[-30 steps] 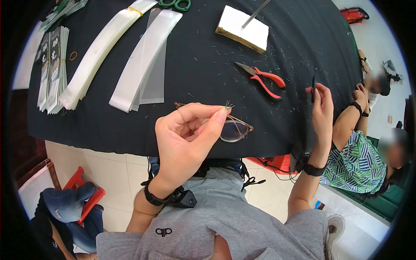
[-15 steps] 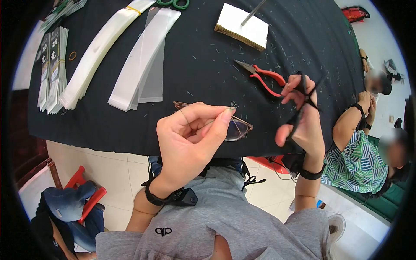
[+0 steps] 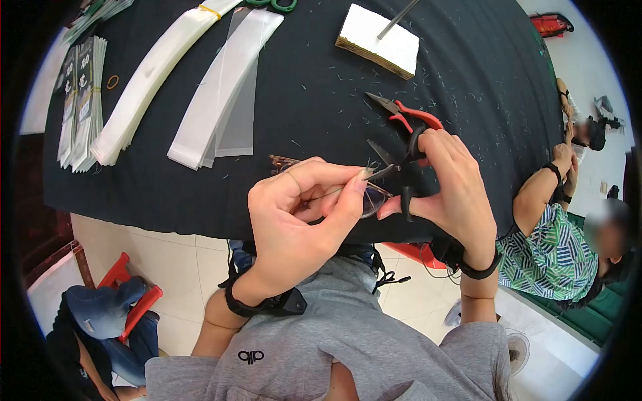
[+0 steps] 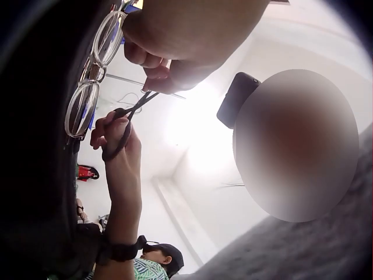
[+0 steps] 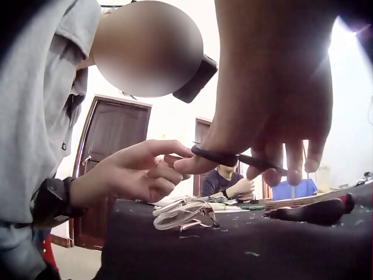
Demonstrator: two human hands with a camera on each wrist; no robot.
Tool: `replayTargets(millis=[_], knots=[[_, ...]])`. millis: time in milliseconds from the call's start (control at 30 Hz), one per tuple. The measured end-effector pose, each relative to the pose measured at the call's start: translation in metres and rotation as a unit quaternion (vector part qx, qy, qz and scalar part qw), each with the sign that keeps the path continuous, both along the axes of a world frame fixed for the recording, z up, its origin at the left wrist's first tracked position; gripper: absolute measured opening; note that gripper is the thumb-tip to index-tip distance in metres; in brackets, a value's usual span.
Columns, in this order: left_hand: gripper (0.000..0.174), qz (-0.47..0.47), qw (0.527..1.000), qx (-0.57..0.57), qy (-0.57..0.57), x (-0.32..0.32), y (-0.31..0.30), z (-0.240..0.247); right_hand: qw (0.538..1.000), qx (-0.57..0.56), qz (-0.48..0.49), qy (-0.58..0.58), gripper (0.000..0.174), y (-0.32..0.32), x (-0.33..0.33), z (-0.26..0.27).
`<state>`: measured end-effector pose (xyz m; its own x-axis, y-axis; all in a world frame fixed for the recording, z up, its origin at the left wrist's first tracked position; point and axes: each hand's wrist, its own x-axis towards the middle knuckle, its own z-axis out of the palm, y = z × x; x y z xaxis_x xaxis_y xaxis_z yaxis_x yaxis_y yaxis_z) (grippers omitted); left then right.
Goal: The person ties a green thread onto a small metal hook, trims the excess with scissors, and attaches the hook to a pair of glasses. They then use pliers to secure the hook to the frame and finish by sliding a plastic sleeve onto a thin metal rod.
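My left hand (image 3: 301, 214) pinches a small bundle of thin green strands (image 3: 369, 168) between thumb and index finger, their tips poking up. My right hand (image 3: 455, 187) holds black scissors (image 3: 399, 167) by the handle loops, thumb in one and fingers in the other. The scissor blades stand apart, one of them right at the left fingertips. Beneath the left hand lie eyeglasses (image 3: 376, 199), partly covered; the left wrist view shows their clear round frames (image 4: 81, 109). In the right wrist view the left hand (image 5: 140, 169) meets the scissors' area at its fingertips.
Red-handled pliers (image 3: 384, 103) lie just beyond the scissors. Farther back is a white block (image 3: 378, 40) with a metal rod. Clear plastic sleeves (image 3: 221, 93), packets (image 3: 83, 100) and green scissors (image 3: 284, 5) lie at left and back. Green clippings dot the black cloth. People sit at the right.
The right hand has swung in from the right with the scissors, which have spread and come to the left fingertips. The left hand has shifted slightly right, still pinching the strands.
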<state>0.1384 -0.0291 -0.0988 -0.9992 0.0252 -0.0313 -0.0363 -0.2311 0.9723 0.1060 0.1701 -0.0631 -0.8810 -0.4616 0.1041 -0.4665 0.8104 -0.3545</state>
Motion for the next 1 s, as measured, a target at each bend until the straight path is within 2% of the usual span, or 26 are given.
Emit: replayTargets(millis=[233, 367, 433, 633, 667, 733, 767, 833, 1000], knots=[[0.014, 0.009, 0.996, -0.063, 0.057, -0.001, 0.001, -0.002, 1.000, 0.004, 0.022, -0.003, 0.065, 0.000, -0.002, -0.001], [0.015, 0.022, 0.996, -0.061, 0.066, -0.001, 0.002, -0.002, 0.999, 0.027, 0.032, 0.004, 0.064, 0.001, -0.003, 0.001], [0.017, 0.028, 0.990, -0.085, 0.106, -0.002, 0.001, -0.004, 0.999, 0.024, 0.043, -0.019, 0.046, -0.001, -0.003, 0.005], [0.017, 0.049, 0.988, -0.087, 0.115, -0.002, 0.005, -0.002, 0.998, 0.029, 0.050, -0.026, 0.042, -0.001, -0.005, 0.008], [0.017, 0.050, 0.988, -0.087, 0.115, -0.002, 0.004, -0.002, 0.998, 0.029, 0.051, -0.026, 0.042, -0.001, -0.005, 0.006], [0.017, 0.048, 0.988, -0.084, 0.117, -0.001, 0.005, -0.002, 0.998, 0.024, 0.045, 0.020, 0.058, 0.001, -0.004, 0.001], [0.017, 0.049, 0.988, -0.085, 0.117, -0.001, 0.005, -0.002, 0.998, 0.024, 0.045, 0.020, 0.058, 0.002, -0.004, 0.004], [0.017, 0.048, 0.987, -0.094, 0.120, -0.001, 0.005, -0.002, 0.996, 0.062, 0.046, -0.044, 0.041, 0.003, -0.002, 0.013], [0.016, 0.043, 0.988, -0.093, 0.113, 0.000, 0.008, 0.001, 0.998, 0.051, 0.044, -0.017, 0.041, 0.006, 0.001, 0.011]])
